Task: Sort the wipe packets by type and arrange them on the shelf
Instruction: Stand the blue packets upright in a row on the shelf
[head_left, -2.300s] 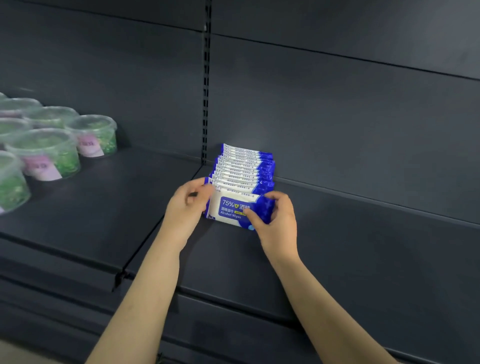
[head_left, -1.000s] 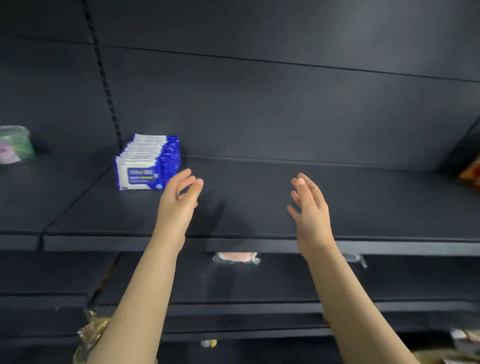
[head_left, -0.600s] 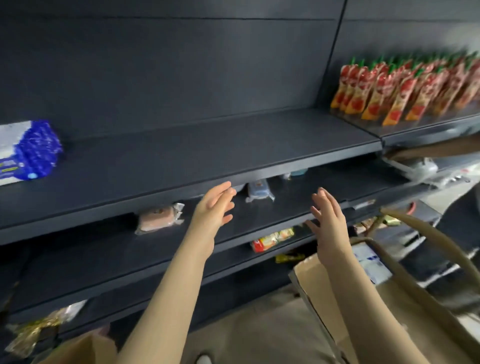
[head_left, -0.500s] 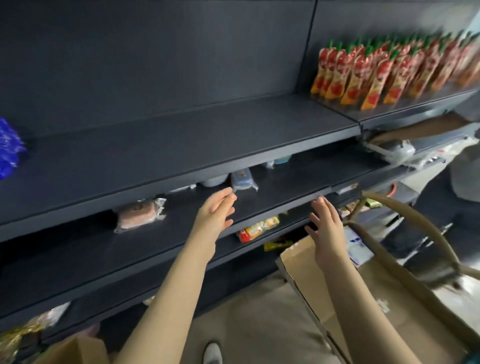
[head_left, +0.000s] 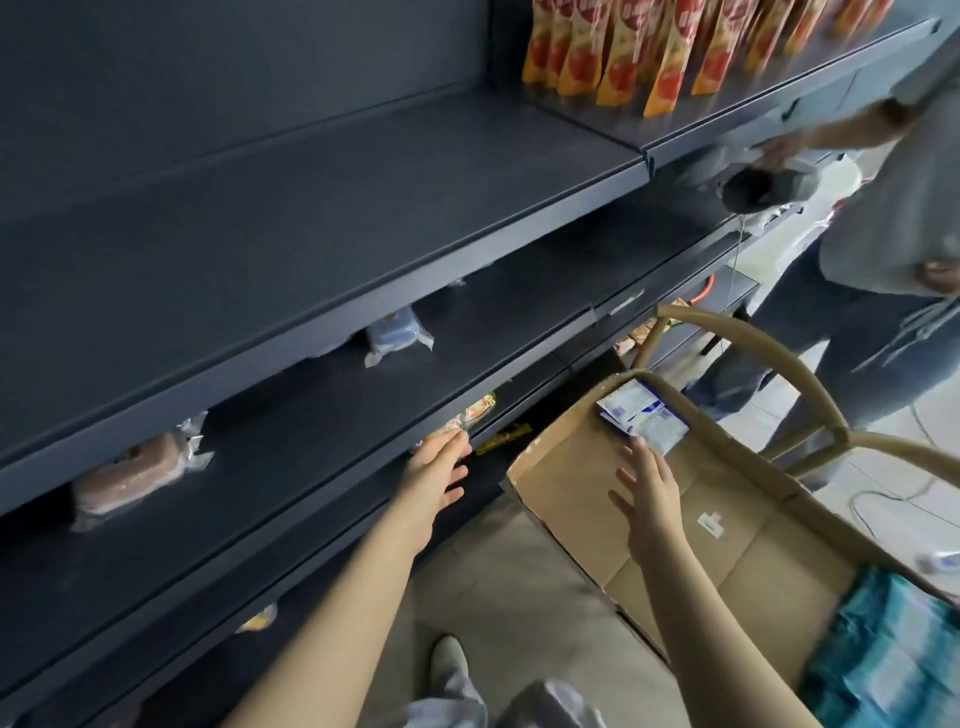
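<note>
A cardboard box (head_left: 576, 499) stands at the lower right, below the dark shelf (head_left: 322, 218). In its far corner lie a few blue-and-white wipe packets (head_left: 644, 418). Teal packets (head_left: 883, 654) fill its near right corner. My right hand (head_left: 649, 486) hovers over the box with fingers spread, its fingertips just short of the blue-and-white packets, holding nothing. My left hand (head_left: 439, 473) is held out flat by the edge of a lower shelf, empty. The row of blue packets on the shelf is out of view.
Red-and-yellow pouches (head_left: 644, 47) stand on the upper shelf at the right. Wrapped goods (head_left: 132, 473) lie on the lower shelf. Another person (head_left: 883, 218) stands at the right beside the box. A curved tan chair frame (head_left: 769, 358) rises behind the box.
Both hands let go of the blue packet row on the shelf. My view swung right and down to the box, and my right hand has come down over its packets.
</note>
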